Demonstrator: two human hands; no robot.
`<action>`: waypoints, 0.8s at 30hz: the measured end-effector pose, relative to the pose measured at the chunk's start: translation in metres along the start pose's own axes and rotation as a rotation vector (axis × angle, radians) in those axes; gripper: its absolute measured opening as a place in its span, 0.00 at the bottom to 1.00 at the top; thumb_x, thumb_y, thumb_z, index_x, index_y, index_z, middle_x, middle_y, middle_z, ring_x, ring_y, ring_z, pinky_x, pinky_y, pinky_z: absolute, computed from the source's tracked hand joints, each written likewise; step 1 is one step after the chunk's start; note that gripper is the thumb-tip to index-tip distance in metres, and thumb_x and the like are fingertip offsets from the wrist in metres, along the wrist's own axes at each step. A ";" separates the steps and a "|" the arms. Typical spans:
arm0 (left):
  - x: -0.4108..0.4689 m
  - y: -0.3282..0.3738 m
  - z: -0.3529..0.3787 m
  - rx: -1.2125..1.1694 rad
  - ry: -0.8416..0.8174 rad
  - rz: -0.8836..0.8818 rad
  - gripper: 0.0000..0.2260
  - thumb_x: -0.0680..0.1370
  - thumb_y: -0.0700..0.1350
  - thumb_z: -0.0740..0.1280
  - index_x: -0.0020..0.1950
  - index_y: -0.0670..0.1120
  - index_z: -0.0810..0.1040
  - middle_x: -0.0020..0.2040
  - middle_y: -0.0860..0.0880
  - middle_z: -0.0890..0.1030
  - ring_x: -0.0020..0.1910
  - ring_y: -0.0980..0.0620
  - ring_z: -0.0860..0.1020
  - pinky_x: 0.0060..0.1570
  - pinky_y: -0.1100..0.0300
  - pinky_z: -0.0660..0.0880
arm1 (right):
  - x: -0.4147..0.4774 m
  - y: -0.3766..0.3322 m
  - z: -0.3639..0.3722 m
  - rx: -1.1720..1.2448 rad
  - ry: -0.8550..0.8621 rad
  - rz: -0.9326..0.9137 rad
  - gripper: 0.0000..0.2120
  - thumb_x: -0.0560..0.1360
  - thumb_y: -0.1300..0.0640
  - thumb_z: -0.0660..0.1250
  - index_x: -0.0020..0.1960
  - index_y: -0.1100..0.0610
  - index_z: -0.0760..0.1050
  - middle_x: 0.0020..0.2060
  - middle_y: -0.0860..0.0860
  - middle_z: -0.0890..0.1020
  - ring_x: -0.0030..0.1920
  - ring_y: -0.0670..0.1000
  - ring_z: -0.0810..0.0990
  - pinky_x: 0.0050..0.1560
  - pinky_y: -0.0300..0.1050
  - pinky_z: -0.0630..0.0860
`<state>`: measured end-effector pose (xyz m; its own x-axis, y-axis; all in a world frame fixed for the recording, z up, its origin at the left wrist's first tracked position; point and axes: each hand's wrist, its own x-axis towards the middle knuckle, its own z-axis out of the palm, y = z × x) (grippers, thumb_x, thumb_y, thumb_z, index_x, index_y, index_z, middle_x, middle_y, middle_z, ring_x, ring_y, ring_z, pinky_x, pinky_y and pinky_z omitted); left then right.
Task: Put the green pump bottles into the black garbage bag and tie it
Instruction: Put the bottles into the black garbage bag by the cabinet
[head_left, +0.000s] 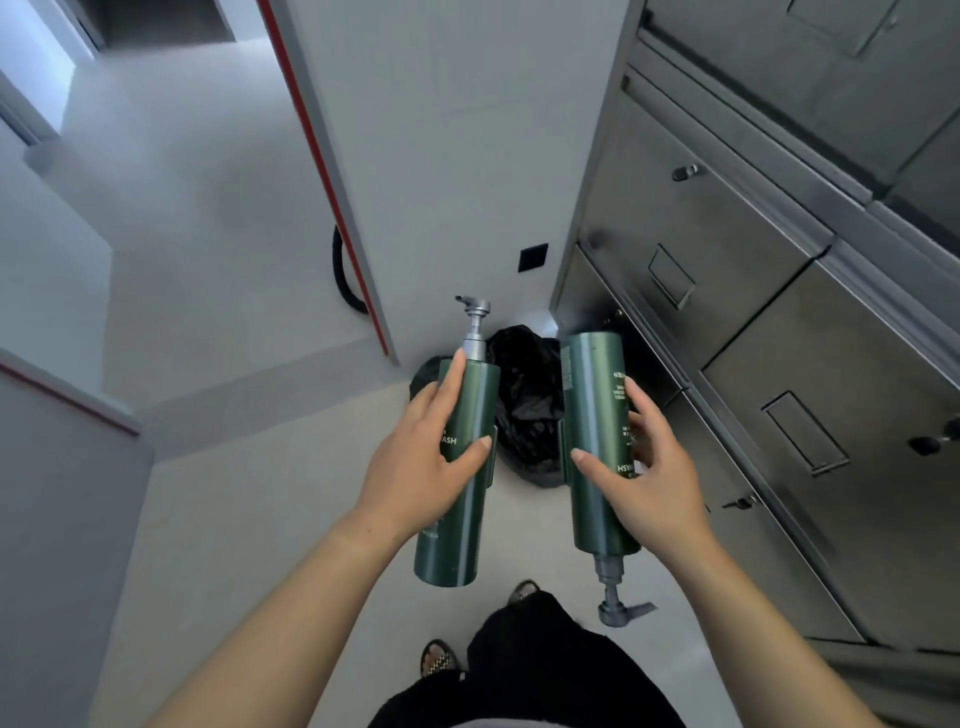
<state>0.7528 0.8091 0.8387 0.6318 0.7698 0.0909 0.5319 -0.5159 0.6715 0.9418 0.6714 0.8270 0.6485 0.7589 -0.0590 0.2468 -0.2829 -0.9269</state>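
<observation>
I hold two dark green pump bottles above the floor. My left hand (423, 457) grips the left bottle (460, 509), whose grey pump points away from me. My right hand (641, 475) grips the right bottle (595, 431), turned the other way, its grey pump pointing toward my feet. The black garbage bag (524, 400) lies crumpled on the floor beyond and between the bottles, in the corner by the wall; the bottles hide part of it.
Steel cabinets with drawers and knobs (753, 322) run along the right. A white wall panel with a red edge (363, 218) stands straight ahead, a black hose (343, 280) beside it. My feet in sandals (441, 660) stand on the pale floor below.
</observation>
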 end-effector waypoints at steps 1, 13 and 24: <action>0.014 -0.003 0.001 0.003 -0.012 0.000 0.38 0.73 0.58 0.64 0.70 0.72 0.38 0.67 0.55 0.70 0.47 0.51 0.77 0.39 0.63 0.73 | 0.014 0.002 -0.003 -0.002 0.024 0.014 0.38 0.66 0.51 0.75 0.67 0.28 0.59 0.56 0.29 0.70 0.57 0.24 0.66 0.43 0.18 0.67; 0.217 -0.016 -0.002 0.057 -0.097 0.053 0.38 0.73 0.58 0.64 0.70 0.72 0.40 0.66 0.51 0.70 0.56 0.52 0.74 0.54 0.53 0.74 | 0.206 -0.013 0.000 0.006 0.099 -0.006 0.39 0.64 0.46 0.75 0.65 0.26 0.58 0.53 0.26 0.69 0.54 0.31 0.74 0.45 0.23 0.70; 0.345 -0.028 0.019 0.189 -0.355 0.294 0.38 0.75 0.58 0.62 0.69 0.72 0.33 0.66 0.50 0.69 0.50 0.50 0.76 0.44 0.52 0.77 | 0.266 0.005 0.010 -0.034 0.254 0.151 0.41 0.64 0.46 0.75 0.69 0.30 0.56 0.53 0.25 0.66 0.52 0.20 0.65 0.42 0.20 0.67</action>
<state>0.9666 1.0818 0.8374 0.9061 0.4224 -0.0218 0.3741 -0.7763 0.5074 1.1085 0.8783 0.8025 0.8380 0.5371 -0.0967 0.1549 -0.4041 -0.9015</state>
